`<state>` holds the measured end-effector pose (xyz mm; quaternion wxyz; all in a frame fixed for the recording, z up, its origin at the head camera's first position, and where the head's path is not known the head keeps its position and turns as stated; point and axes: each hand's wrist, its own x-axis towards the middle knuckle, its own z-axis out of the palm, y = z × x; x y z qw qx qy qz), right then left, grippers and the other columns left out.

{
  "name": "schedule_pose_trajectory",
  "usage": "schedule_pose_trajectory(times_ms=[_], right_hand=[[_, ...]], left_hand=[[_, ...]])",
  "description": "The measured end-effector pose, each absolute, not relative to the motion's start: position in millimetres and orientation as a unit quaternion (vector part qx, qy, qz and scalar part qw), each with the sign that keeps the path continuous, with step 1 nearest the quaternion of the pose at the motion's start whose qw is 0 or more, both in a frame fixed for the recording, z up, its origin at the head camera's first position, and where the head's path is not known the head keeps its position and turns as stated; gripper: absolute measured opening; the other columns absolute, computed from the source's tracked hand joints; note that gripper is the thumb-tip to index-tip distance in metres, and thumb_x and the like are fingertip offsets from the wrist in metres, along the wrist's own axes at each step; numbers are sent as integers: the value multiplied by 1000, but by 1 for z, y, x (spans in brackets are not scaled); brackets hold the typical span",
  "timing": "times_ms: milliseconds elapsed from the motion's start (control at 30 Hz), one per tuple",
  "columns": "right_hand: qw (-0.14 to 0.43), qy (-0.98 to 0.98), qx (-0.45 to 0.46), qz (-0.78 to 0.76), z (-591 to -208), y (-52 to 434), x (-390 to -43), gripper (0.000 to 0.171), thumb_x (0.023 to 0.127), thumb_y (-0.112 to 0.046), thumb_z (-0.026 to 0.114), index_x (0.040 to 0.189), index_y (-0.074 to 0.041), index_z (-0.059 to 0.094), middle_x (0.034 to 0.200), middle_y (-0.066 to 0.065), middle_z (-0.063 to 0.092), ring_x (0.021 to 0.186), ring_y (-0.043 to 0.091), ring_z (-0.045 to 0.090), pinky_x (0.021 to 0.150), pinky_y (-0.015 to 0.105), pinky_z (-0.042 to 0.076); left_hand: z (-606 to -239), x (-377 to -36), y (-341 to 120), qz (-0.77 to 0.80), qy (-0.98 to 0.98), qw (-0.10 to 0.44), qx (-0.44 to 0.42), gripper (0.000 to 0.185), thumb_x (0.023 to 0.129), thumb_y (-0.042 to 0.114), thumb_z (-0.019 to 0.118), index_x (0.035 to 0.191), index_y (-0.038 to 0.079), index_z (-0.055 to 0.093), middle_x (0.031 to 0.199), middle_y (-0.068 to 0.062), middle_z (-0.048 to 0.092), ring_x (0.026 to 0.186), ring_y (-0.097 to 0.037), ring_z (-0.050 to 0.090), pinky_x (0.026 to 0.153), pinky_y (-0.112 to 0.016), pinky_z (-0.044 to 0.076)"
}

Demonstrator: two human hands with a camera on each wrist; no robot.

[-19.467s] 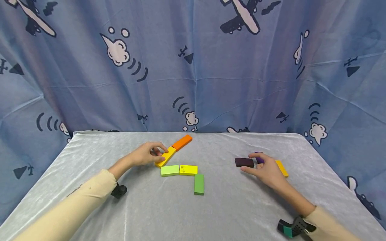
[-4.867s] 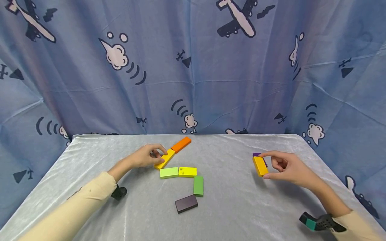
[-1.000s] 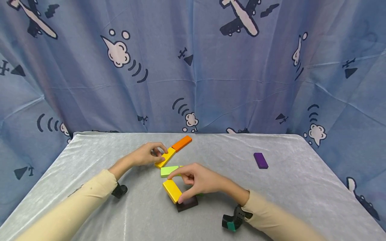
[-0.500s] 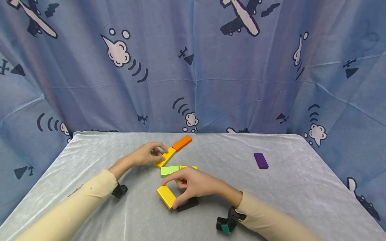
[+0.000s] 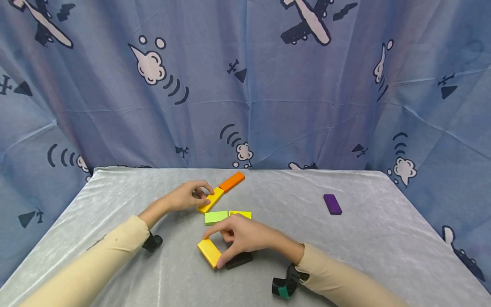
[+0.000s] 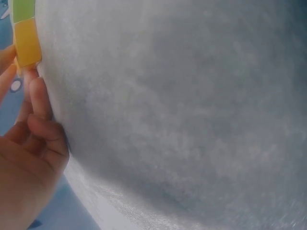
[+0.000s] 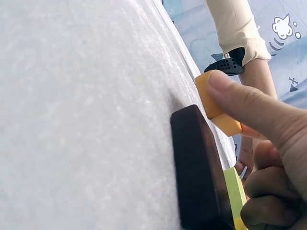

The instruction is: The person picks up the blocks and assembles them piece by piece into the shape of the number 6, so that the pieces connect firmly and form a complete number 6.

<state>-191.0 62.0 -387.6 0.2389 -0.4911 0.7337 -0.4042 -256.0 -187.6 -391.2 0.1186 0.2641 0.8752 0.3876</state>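
Note:
My left hand (image 5: 188,196) pinches an amber rectangular block (image 5: 215,197) on the cloth, thumb on one side and finger on the other. An orange block (image 5: 232,182) continues from its far end, and a light green block (image 5: 216,218) lies close to its near end. Between thumb and forefinger, my right hand (image 5: 245,234) grips a second amber block (image 5: 209,253) by its two ends. Just right of that block lies a dark block (image 7: 196,167), partly under the hand in the head view. A bright yellow block (image 5: 241,214) shows behind the knuckles; the green block is hidden.
A purple block (image 5: 332,204) lies alone on the right of the table. Light grey cloth (image 5: 368,251) covers the tabletop. A blue patterned curtain (image 5: 307,128) hangs behind the far edge.
Over the longer span, my right hand set the dark block below the green one and picked up the second amber block. Lately it carried it left and nearer. My left hand stayed put.

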Motion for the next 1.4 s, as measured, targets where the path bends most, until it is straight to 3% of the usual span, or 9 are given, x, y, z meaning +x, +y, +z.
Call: schedule_pose_trajectory(times_ms=[1400], right_hand=[[244,766,-471,-362,-391,56,-191,49,78,-23,91,122,-14,72,56,-8,31,49,6,27,54,20,29]], left_hand=[[-392,-255,-186,384,876,111,271,21,97,6,69,118,4,67,89,-4,67,82,-20,63,73,-35,51]])
